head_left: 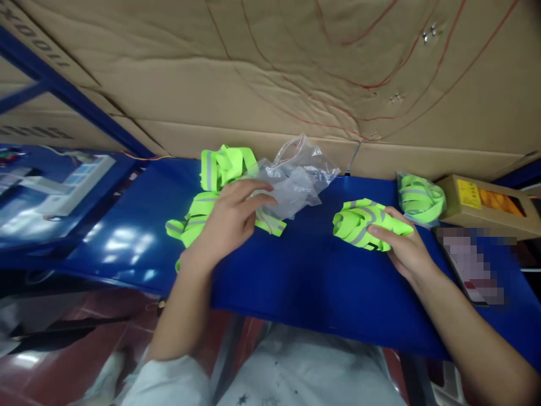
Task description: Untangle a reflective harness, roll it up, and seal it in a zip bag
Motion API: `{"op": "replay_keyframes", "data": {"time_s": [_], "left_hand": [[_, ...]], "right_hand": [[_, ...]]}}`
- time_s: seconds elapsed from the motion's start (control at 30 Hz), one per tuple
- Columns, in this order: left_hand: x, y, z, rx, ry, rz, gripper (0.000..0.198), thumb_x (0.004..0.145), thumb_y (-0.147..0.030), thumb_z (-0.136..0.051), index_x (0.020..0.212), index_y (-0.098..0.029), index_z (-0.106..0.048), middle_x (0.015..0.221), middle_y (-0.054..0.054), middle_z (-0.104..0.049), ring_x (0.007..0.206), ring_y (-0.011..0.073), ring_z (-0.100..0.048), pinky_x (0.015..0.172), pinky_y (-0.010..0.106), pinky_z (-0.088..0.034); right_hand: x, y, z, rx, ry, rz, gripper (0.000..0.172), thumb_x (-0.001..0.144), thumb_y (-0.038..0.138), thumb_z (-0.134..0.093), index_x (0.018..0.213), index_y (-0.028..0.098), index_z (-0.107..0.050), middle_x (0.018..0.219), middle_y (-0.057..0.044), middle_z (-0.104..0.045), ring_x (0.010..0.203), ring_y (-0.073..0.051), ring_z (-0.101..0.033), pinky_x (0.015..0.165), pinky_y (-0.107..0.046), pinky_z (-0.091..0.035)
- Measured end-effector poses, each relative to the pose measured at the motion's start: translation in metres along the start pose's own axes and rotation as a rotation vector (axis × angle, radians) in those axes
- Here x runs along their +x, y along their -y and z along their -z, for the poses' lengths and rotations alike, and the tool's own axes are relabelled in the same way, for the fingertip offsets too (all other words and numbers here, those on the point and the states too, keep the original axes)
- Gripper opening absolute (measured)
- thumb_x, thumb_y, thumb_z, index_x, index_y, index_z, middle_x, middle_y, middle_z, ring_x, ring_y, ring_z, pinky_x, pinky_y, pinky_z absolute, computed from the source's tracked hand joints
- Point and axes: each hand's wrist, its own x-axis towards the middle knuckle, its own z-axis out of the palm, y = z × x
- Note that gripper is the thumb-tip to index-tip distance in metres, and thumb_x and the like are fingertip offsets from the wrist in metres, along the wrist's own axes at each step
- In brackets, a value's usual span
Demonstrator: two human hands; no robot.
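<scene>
In my right hand [403, 245] is a folded bundle of neon yellow reflective strap [359, 223] with grey stripes, held above the blue table. My left hand [232, 217] has its fingers apart, beside a pile of clear plastic bags [291, 183]. Whether its fingertips touch the bags I cannot tell. Behind that hand lies one loose neon reflective strap bundle [226, 166]. Another neon strap bundle [198, 211] is partly hidden by the hand and wrist.
A bagged neon strap bundle [420, 197] sits at the right, against a cardboard box [454, 197] with a yellow label. A phone [469, 265] lies in front of the box. Cardboard [211, 101] walls the back of the blue table [304, 287]. A white device [76, 183] stands at left.
</scene>
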Motion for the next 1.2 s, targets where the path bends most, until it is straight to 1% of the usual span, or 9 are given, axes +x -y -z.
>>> {"op": "replay_keyframes", "data": {"time_s": [0.1, 0.2, 0.37, 0.47, 0.57, 0.7, 0.9, 1.03, 1.2], "left_hand": [[-0.01, 0.02, 0.003, 0.238, 0.161, 0.045, 0.033, 0.097, -0.017, -0.052, 0.122, -0.023, -0.072, 0.148, 0.014, -0.057, 0.137, 0.0352, -0.054, 0.111, 0.056, -0.043], [-0.009, 0.023, -0.004, 0.252, 0.234, 0.104, 0.024, 0.1, -0.028, -0.055, 0.11, -0.02, -0.075, 0.122, 0.013, -0.069, 0.113, 0.0297, -0.066, 0.096, 0.044, -0.05], [0.011, -0.019, -0.035, 0.275, 0.163, 0.251, 0.028, 0.102, -0.041, -0.054, 0.097, -0.02, -0.072, 0.091, 0.005, -0.071, 0.077, 0.0193, -0.066, 0.064, 0.03, -0.038], [0.025, -0.049, -0.055, 0.177, 0.139, 0.276, 0.029, 0.102, -0.044, -0.055, 0.097, -0.02, -0.071, 0.086, 0.004, -0.07, 0.07, 0.0171, -0.063, 0.059, 0.03, -0.03], [0.032, -0.066, -0.067, -0.042, 0.137, 0.245, 0.029, 0.102, -0.045, -0.056, 0.096, -0.019, -0.069, 0.084, 0.003, -0.069, 0.07, 0.0152, -0.062, 0.061, 0.028, -0.034], [0.026, -0.071, -0.077, -0.169, 0.109, 0.16, 0.024, 0.105, -0.039, -0.053, 0.106, -0.019, -0.067, 0.095, 0.005, -0.07, 0.081, 0.0166, -0.065, 0.071, 0.028, -0.045], [0.012, -0.073, -0.087, 0.121, 0.117, -0.023, 0.022, 0.105, -0.024, -0.046, 0.107, -0.018, -0.067, 0.094, 0.008, -0.065, 0.093, 0.0246, -0.063, 0.083, 0.037, -0.05], [0.009, -0.075, -0.088, 0.308, 0.043, -0.025, 0.019, 0.1, -0.022, -0.052, 0.11, -0.021, -0.068, 0.108, 0.012, -0.063, 0.096, 0.0277, -0.061, 0.082, 0.04, -0.05], [0.005, -0.076, -0.102, 0.253, 0.132, -0.039, 0.021, 0.093, -0.014, -0.055, 0.111, -0.018, -0.064, 0.106, 0.011, -0.063, 0.096, 0.0273, -0.062, 0.082, 0.039, -0.051]], "right_hand": [[0.002, 0.002, 0.001, 0.012, -0.012, 0.004, 0.045, 0.059, 0.034, -0.099, 0.092, 0.026, -0.07, 0.085, 0.004, -0.072, 0.076, -0.015, -0.066, 0.072, -0.025, -0.053], [-0.005, 0.006, -0.005, 0.021, 0.007, -0.045, 0.047, 0.057, 0.034, -0.1, 0.092, 0.025, -0.069, 0.084, 0.005, -0.073, 0.074, -0.014, -0.066, 0.069, -0.024, -0.053], [-0.029, 0.01, -0.023, 0.028, 0.19, -0.203, 0.055, 0.054, 0.033, -0.101, 0.1, 0.025, -0.072, 0.088, 0.003, -0.076, 0.076, -0.016, -0.069, 0.071, -0.027, -0.055], [-0.037, 0.008, -0.033, 0.009, 0.308, -0.279, 0.055, 0.054, 0.033, -0.101, 0.1, 0.023, -0.073, 0.089, 0.002, -0.077, 0.079, -0.018, -0.071, 0.074, -0.029, -0.055], [-0.031, 0.004, -0.037, -0.005, 0.291, -0.294, 0.05, 0.057, 0.037, -0.1, 0.097, 0.022, -0.074, 0.09, 0.0, -0.077, 0.081, -0.019, -0.071, 0.076, -0.03, -0.055], [-0.017, 0.002, -0.03, -0.033, 0.198, -0.224, 0.049, 0.06, 0.041, -0.098, 0.098, 0.021, -0.074, 0.093, 0.0, -0.077, 0.086, -0.02, -0.071, 0.081, -0.031, -0.053], [-0.01, 0.012, -0.019, -0.258, 0.102, -0.104, 0.052, 0.056, 0.048, -0.098, 0.094, 0.021, -0.074, 0.084, 0.002, -0.073, 0.075, -0.017, -0.063, 0.069, -0.028, -0.048], [-0.015, 0.014, -0.019, -0.449, 0.044, 0.095, 0.048, 0.065, 0.053, -0.092, 0.097, 0.022, -0.074, 0.085, 0.001, -0.071, 0.073, -0.016, -0.06, 0.068, -0.028, -0.046], [-0.022, 0.004, -0.025, -0.593, 0.005, 0.246, 0.047, 0.073, 0.053, -0.087, 0.107, 0.024, -0.074, 0.086, 0.0, -0.071, 0.069, -0.017, -0.058, 0.065, -0.029, -0.046]]}}
